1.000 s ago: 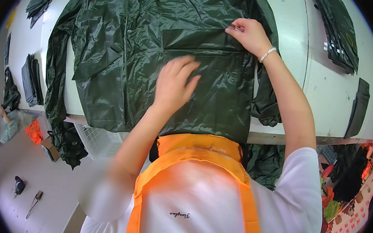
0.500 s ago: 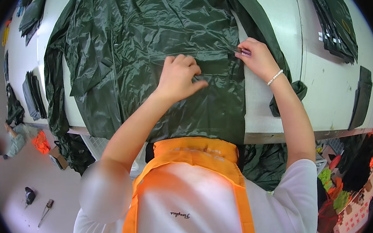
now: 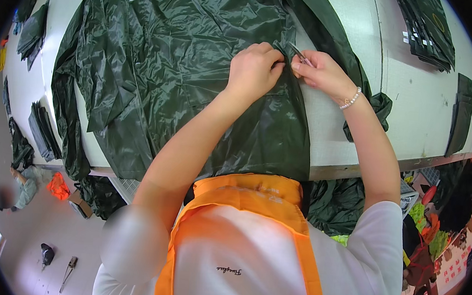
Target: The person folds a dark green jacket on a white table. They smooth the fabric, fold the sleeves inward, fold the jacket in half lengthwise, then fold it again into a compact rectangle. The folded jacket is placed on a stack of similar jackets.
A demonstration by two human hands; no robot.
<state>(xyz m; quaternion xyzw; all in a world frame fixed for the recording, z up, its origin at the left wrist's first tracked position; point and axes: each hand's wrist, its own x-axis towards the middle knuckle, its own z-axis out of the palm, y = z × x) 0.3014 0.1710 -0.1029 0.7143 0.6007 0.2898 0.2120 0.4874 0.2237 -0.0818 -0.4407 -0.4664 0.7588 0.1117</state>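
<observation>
A dark green, shiny jacket [image 3: 174,86] lies spread out before me, its fabric creased and its sleeves out at both sides. At its right side edge, my left hand [image 3: 257,70] pinches the fabric between thumb and fingers. Close beside it, my right hand [image 3: 322,75] is closed around small metal thread snips [image 3: 296,51], whose blades point up and left toward the jacket's edge. The blade tips are too small to tell whether they touch the fabric. My right fingertips are beside that same edge.
The jacket rests on a white table [image 3: 407,115]. Folded dark garments [image 3: 425,32] are stacked at the far right, with another folded piece [image 3: 461,116] nearer. More folded garments [image 3: 45,131] lie at the left. A person [image 3: 25,185] is at lower left; dark fabric [image 3: 334,207] is bunched below the table edge.
My left hand has moved up and right from the jacket's middle and now pinches its right edge. The snips in my right hand have turned to point more upward.
</observation>
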